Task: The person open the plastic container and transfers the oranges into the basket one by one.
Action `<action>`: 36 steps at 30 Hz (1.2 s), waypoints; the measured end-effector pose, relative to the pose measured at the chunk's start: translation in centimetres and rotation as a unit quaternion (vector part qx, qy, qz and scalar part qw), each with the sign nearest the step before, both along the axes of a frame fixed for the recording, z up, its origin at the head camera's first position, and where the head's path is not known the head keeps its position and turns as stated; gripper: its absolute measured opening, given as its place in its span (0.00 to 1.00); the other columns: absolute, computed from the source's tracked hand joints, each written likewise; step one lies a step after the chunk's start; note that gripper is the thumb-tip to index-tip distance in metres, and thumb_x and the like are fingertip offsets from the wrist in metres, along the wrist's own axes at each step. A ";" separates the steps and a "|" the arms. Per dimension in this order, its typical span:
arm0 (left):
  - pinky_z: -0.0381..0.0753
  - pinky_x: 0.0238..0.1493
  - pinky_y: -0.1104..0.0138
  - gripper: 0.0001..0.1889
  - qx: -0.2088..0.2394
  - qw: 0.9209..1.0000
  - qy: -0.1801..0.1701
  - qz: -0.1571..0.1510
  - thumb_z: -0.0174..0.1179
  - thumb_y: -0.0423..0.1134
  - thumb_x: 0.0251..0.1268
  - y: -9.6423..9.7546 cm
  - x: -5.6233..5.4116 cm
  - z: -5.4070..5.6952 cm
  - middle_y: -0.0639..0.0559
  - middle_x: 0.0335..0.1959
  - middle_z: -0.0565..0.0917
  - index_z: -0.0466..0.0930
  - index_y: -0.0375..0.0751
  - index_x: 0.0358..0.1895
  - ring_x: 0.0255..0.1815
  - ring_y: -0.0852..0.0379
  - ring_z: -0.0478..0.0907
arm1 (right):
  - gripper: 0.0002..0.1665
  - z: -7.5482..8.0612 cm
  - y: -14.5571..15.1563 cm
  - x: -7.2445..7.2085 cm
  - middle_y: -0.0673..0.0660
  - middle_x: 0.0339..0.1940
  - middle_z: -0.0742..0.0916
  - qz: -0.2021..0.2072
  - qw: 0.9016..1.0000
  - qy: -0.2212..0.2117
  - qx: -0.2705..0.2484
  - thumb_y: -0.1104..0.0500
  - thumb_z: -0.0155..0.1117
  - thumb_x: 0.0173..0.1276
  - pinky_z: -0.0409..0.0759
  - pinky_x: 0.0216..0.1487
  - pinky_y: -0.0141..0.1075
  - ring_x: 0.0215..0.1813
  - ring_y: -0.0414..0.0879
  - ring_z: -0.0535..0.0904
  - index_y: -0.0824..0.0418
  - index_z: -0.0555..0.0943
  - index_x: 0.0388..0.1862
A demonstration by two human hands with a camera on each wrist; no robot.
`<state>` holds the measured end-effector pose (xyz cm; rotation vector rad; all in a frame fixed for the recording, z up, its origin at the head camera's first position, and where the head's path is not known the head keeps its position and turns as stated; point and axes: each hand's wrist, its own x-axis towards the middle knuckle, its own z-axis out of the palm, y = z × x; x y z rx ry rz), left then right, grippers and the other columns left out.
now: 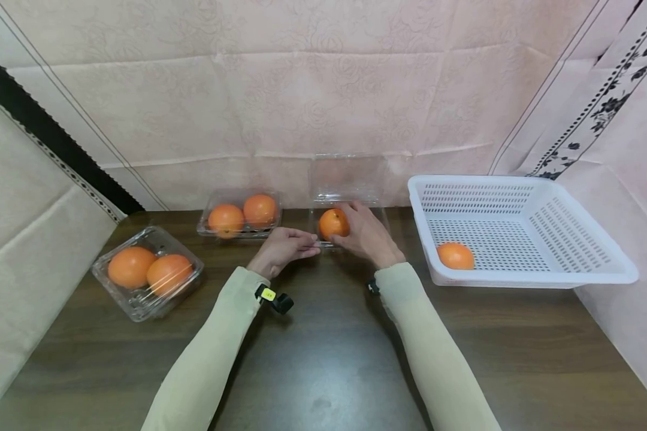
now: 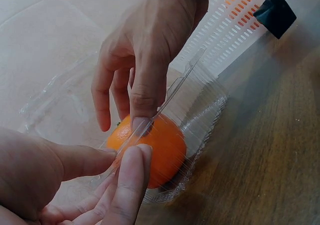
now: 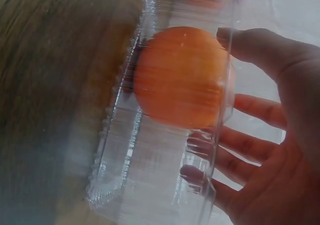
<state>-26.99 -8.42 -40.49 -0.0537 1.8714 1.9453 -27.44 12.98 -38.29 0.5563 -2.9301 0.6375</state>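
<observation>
A brown tabletop (image 1: 323,359) stretches beneath the open clear box (image 1: 350,193), whose lid stands upright behind it. Right of the box sits a white basket (image 1: 534,278); left of it, two more clear boxes, one just beside (image 1: 259,233) and one farther off (image 1: 145,308), hold two oranges apiece. At the box, a person's left hand (image 1: 284,246) pinches the near-left rim between thumb and fingers. The right hand (image 1: 368,234) reaches in, fingers spread and thumb at an orange (image 1: 333,223) inside the box's left half; whether it grips or merely steadies the fruit cannot be told. A hard tug on the rim could tip the thin plastic, and too early a release could set the orange rolling rightward.
</observation>
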 end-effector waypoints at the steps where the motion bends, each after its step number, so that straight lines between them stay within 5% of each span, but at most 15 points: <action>1: 0.82 0.67 0.54 0.17 0.001 1.000 0.000 0.000 0.57 0.30 0.76 0.0 0.0 0.0 0.31 0.58 0.83 0.77 0.24 0.62 0.48 0.52 0.88 | 0.42 0.0 0.0 -0.1 0.60 0.71 0.74 -0.001 1.000 0.001 -0.001 0.45 0.73 0.67 0.76 0.74 0.52 0.62 0.55 0.74 0.55 0.69 0.75; 25: 0.85 0.63 0.58 0.17 -0.007 1.000 -0.001 0.005 0.57 0.30 0.76 0.2 0.1 0.2 0.37 0.52 0.86 0.77 0.24 0.62 0.44 0.56 0.88 | 0.46 -1.3 -0.3 -1.3 0.58 0.72 0.74 -0.014 0.999 -0.019 -0.039 0.43 0.75 0.65 0.73 0.76 0.53 0.67 0.55 0.73 0.54 0.67 0.76; 36: 0.83 0.65 0.55 0.16 -0.009 1.000 0.000 0.005 0.57 0.31 0.76 0.3 0.1 0.3 0.32 0.57 0.84 0.77 0.25 0.61 0.44 0.56 0.88 | 0.45 -1.6 -0.3 -1.6 0.58 0.69 0.75 -0.007 0.998 -0.033 -0.045 0.44 0.73 0.67 0.75 0.74 0.55 0.64 0.56 0.75 0.53 0.65 0.77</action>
